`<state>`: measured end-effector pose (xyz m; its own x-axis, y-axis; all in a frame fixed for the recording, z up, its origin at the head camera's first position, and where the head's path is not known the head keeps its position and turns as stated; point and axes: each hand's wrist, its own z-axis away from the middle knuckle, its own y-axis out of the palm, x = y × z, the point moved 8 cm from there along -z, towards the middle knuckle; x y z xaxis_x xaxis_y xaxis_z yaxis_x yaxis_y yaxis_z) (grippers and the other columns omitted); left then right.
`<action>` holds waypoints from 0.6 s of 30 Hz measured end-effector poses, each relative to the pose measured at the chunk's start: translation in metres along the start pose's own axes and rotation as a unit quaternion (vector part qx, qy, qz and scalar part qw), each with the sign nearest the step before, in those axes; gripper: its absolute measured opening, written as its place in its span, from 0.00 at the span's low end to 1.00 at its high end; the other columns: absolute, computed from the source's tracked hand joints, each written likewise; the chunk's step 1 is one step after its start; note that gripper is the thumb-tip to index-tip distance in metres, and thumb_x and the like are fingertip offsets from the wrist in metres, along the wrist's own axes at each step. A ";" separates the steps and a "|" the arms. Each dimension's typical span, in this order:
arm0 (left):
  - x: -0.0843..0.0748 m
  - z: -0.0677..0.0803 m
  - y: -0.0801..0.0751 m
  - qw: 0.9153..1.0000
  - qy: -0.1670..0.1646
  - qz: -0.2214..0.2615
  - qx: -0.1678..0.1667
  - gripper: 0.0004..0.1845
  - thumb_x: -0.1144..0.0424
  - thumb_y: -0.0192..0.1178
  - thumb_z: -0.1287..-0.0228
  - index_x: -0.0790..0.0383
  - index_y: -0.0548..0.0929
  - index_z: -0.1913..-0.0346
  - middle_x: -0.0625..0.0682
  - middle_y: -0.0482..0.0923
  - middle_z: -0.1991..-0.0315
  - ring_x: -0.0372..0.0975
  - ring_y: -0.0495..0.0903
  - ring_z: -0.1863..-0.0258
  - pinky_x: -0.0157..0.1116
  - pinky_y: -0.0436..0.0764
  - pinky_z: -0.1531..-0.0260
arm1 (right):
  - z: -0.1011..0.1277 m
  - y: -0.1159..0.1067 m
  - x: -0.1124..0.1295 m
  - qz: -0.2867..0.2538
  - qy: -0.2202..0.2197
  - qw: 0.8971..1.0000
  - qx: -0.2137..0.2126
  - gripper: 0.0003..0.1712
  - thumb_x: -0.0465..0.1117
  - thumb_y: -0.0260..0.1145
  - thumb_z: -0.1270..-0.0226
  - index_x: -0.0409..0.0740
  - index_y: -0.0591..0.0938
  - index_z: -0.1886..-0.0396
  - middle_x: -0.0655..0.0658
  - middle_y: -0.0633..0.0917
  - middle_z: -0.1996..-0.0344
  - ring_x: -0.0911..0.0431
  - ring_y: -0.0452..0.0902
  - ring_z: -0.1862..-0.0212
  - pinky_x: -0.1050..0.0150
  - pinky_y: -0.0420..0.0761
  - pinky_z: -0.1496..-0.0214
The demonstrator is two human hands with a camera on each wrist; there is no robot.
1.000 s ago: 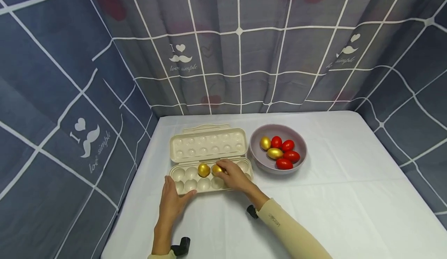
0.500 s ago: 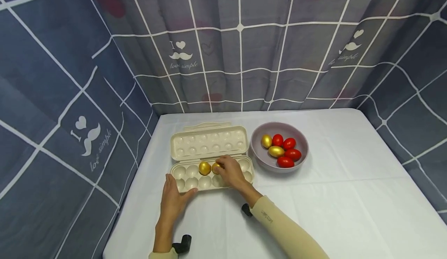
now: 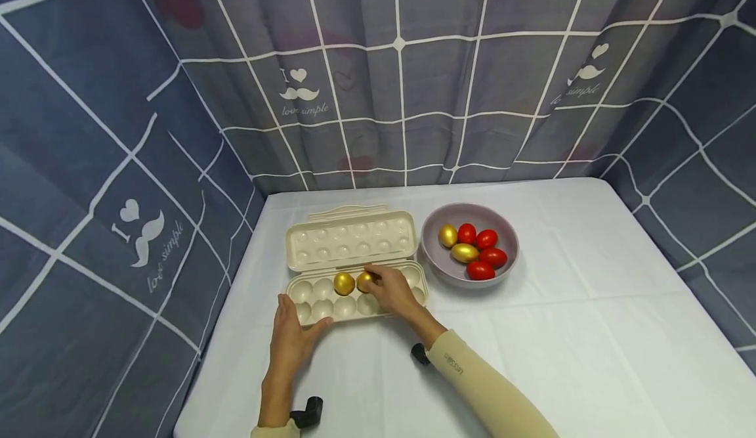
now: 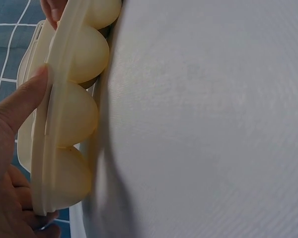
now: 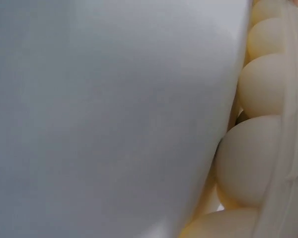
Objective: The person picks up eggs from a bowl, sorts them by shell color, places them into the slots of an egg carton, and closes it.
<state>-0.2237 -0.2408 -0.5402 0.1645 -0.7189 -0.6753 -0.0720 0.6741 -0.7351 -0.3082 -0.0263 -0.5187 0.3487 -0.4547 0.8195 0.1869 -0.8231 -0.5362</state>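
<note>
A cream plastic egg carton [image 3: 354,320] lies with its lid [image 3: 351,241] laid back behind it. My left hand [image 3: 289,339] holds its near left corner. In the left wrist view the thumb [image 4: 32,91] lies against the front rim, and the other fingers wrap the carton's end. One gold egg [image 3: 344,284] sits in the back row. Just right of it, my right hand [image 3: 392,290] pinches a second gold egg [image 3: 363,282] at a back-row cup, partly covering it. The right wrist view shows mostly the undersides of the carton's cups [image 5: 251,158].
To the right of the carton stands a mauve bowl [image 3: 434,270] with two gold eggs [image 3: 464,253] and several red eggs [image 3: 493,257]. A white cloth [image 3: 567,339] covers the table. Dark checked curtains [image 3: 378,96] close off the back and sides.
My right wrist and forearm have shifted slightly left, fingers still on the same gold egg. The left hand stays at the carton's corner. The head view has tilted a little.
</note>
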 end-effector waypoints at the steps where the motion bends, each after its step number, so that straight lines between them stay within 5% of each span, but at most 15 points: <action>1: 0.001 0.000 0.000 1.000 -0.001 0.002 -0.001 0.67 0.42 0.71 0.45 0.81 0.36 0.27 0.75 0.31 0.25 0.62 0.35 0.25 0.54 0.44 0.28 | 0.000 0.001 -0.001 -0.003 0.000 1.000 0.005 0.22 0.35 0.68 0.34 0.32 0.80 0.41 0.37 0.83 0.47 0.47 0.80 0.47 0.55 0.79 0.45; 18: 0.000 0.001 -0.001 1.000 0.010 0.009 -0.011 0.67 0.43 0.72 0.46 0.82 0.37 0.27 0.75 0.32 0.25 0.62 0.36 0.25 0.54 0.44 0.28 | 0.009 -0.010 0.002 -0.069 -0.058 0.995 -0.031 0.25 0.31 0.71 0.39 0.31 0.79 0.41 0.36 0.83 0.47 0.42 0.79 0.44 0.52 0.76 0.40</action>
<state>-0.2227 -0.2414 -0.5390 0.1427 -0.7104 -0.6892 -0.0957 0.6831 -0.7240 -0.3014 -0.0157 -0.5132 0.4271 -0.2961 0.8543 0.1850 -0.8962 -0.4031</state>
